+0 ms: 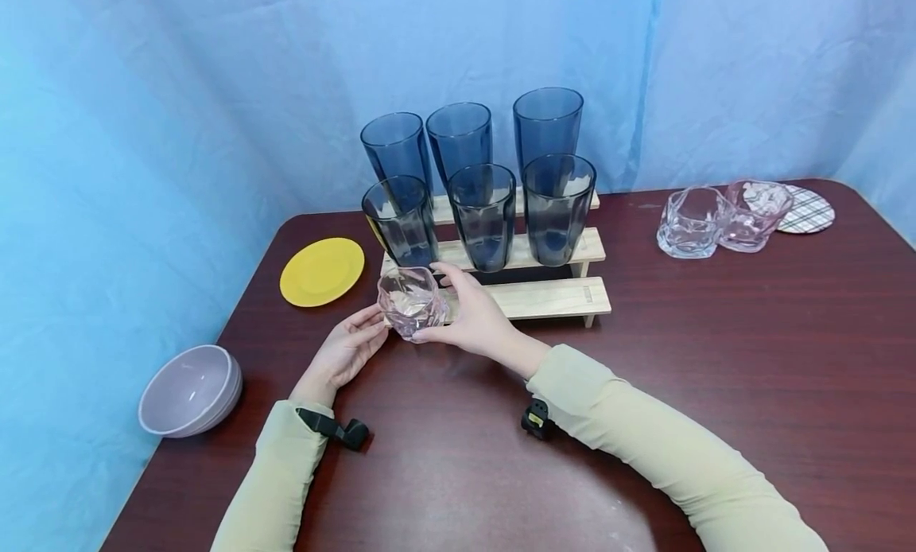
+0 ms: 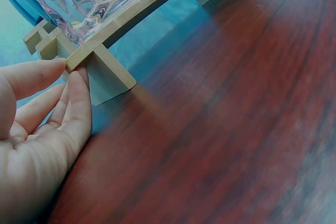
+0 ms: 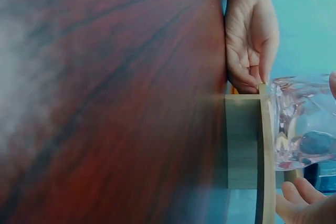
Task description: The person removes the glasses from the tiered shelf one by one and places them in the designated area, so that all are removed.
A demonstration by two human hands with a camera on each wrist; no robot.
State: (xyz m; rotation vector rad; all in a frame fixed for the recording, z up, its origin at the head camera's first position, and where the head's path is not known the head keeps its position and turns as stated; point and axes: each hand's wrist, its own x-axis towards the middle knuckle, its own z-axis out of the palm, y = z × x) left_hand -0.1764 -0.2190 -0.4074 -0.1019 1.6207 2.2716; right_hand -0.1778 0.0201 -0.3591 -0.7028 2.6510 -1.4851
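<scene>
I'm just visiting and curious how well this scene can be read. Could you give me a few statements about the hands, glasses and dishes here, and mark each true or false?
1. The right hand grips a pink faceted glass at the lowest step of the wooden rack. True.
2. Six dark blue tumblers stand on the rack. True.
3. The left hand holds the yellow plate. False: its fingertips touch the rack's end; the plate lies apart.
4. The grey bowl sits on the rack. False: it stands on the table, near the left edge.
</scene>
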